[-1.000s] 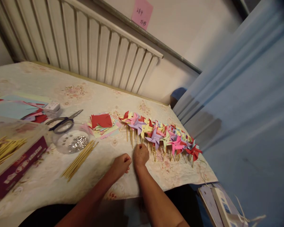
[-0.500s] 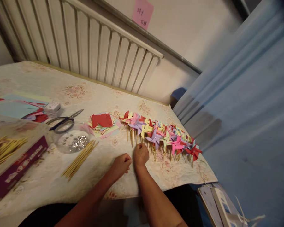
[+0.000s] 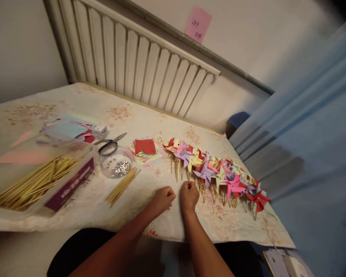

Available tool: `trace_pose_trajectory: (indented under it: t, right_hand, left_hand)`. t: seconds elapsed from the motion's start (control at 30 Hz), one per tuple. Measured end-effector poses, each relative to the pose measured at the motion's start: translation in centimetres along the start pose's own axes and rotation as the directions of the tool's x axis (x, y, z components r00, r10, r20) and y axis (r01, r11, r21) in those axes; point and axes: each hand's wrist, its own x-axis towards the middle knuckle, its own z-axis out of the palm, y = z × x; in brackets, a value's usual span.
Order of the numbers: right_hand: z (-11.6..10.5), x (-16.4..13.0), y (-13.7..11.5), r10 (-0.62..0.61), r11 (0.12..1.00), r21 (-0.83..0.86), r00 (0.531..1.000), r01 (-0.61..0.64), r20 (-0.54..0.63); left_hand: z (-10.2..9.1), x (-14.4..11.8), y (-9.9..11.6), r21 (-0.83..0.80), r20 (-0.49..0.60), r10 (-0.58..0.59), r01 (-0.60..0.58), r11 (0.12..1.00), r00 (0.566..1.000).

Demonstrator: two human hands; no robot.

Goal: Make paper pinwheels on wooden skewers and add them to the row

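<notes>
My left hand is curled closed just above the cloth, apart from my right hand, and nothing shows in its fingers. Beside it, my right hand has its fingers closed round the lower end of a stick, which seems to belong to a yellow paper pinwheel. Many finished pinwheels in purple, pink, red, green and yellow stand bunched in rows to the right, on thin wooden sticks. To the left of my hands lies a small bundle of bare sticks.
A round clear dish holds small metal fasteners. Near it are scissors, stacked paper squares, a small white box, coloured sheets and a plastic box of sticks. A radiator and blue curtain border the table.
The view has swung left, so everything sits further right and more of the stick box shows. Both hands keep nearly the same pose and place by the pinwheels.
</notes>
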Motion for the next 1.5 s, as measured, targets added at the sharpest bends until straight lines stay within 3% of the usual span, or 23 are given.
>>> trace_pose_trajectory:
  t: [0.3,0.7,1.13,1.5]
  right_hand:
    - [-0.9,-1.7,0.6,-0.078,0.997,0.026,0.984,0.075,0.160]
    - [-0.5,-2.3,0.2,-0.160,0.986,-0.013,0.962,0.167,0.221]
    - [-0.4,-2.4,0.1,-0.220,0.974,-0.007,0.946,0.228,0.240]
    - [0.2,-2.6,0.1,-0.262,0.961,-0.013,0.928,0.275,0.263]
  left_hand:
    - [-1.7,-0.1,-0.1,-0.011,-0.083,0.004,-0.004,1.000,0.997]
    - [-4.6,-1.9,0.5,-0.078,-0.171,-0.028,0.015,0.997,0.985]
    - [-5.0,-2.0,0.5,-0.102,-0.200,0.008,-0.029,0.994,0.980]
    - [-4.9,-1.4,0.6,-0.177,-0.197,-0.028,-0.007,0.984,0.980]
